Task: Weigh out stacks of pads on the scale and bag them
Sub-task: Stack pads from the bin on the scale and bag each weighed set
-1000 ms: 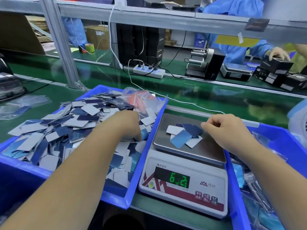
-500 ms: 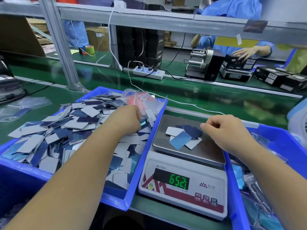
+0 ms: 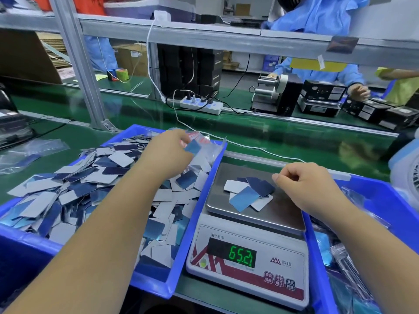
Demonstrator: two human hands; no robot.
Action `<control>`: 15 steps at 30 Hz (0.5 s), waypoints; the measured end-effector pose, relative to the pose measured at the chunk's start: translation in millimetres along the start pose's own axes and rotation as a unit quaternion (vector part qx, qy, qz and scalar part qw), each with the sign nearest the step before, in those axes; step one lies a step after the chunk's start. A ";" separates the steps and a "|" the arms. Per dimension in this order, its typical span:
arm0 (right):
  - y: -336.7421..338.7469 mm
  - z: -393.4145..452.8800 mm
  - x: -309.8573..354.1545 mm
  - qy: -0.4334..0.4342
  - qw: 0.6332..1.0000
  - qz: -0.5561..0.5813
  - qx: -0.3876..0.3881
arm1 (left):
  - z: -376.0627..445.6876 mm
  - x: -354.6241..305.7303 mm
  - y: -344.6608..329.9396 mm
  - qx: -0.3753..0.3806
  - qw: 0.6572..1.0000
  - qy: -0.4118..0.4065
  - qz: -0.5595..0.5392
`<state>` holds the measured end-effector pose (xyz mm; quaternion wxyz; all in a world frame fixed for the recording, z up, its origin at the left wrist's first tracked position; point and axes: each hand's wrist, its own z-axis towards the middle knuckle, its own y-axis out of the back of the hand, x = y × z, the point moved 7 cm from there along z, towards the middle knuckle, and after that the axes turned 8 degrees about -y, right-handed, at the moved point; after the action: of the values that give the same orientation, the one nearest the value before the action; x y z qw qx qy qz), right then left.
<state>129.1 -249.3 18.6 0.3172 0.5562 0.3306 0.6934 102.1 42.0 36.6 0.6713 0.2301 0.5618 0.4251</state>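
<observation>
**Pads on the scale, one more in the left hand**

Surroundings: green table [image 3: 283, 141] with a white power strip [image 3: 201, 105] and its cables at the far side. A label dispenser [image 3: 275, 94] and black boxes [image 3: 322, 96] sat farther right, where a person in a blue smock [image 3: 322, 71] worked. A grey frame post [image 3: 74, 62] rose behind the left bin. A white cord [image 3: 244, 146] ran across the table just beyond the scale. Clear plastic bags [image 3: 210, 146] lay at the left bin's far right corner, partly under the left hand.

Task items: left blue bin [image 3: 192, 214] was heaped with loose pads [image 3: 90, 184], grey-white and blue faces mixed. The scale [image 3: 251, 243] stood between this bin and a right blue bin [image 3: 385, 200] that held bagged goods. A small fanned pile of pads [image 3: 249, 193] lay on the steel pan.

Grip: left hand [image 3: 167, 155] was above the bin's far end, pinching one blue pad [image 3: 193, 146] at the fingertips. Right hand [image 3: 303, 184] hovered at the pan's right edge, fingers curled with thumb against forefinger, just beside the pile; could not tell if it touched the pile or held anything.

Writing: green display read 65.21, as best I could make out. Chinese characters were printed above the display, a mountain-shaped logo to the right of it, and three red buttons sat below, their text too small to read.
</observation>
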 end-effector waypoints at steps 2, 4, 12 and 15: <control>2.5 0.2 -0.5 -0.003 1.000 0.008 -0.012 | -2.6 -20.4 -11.5 0.028 0.991 -0.024 -0.132; 5.1 0.2 -1.0 -0.005 1.000 0.014 -0.024 | -9.0 -46.0 -32.6 0.090 0.969 -0.050 -0.224; 6.4 2.3 -4.3 -0.017 0.999 0.001 -0.027 | -19.9 -81.0 -81.5 0.165 0.969 -0.158 -0.090; 5.5 2.1 -3.7 -0.012 1.000 0.002 -0.019 | -18.2 -78.0 -83.7 0.174 0.969 -0.174 -0.035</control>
<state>131.5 -255.2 21.3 0.3303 0.5586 0.3126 0.6937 110.4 -70.4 9.5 0.7228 0.3938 0.5096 0.2505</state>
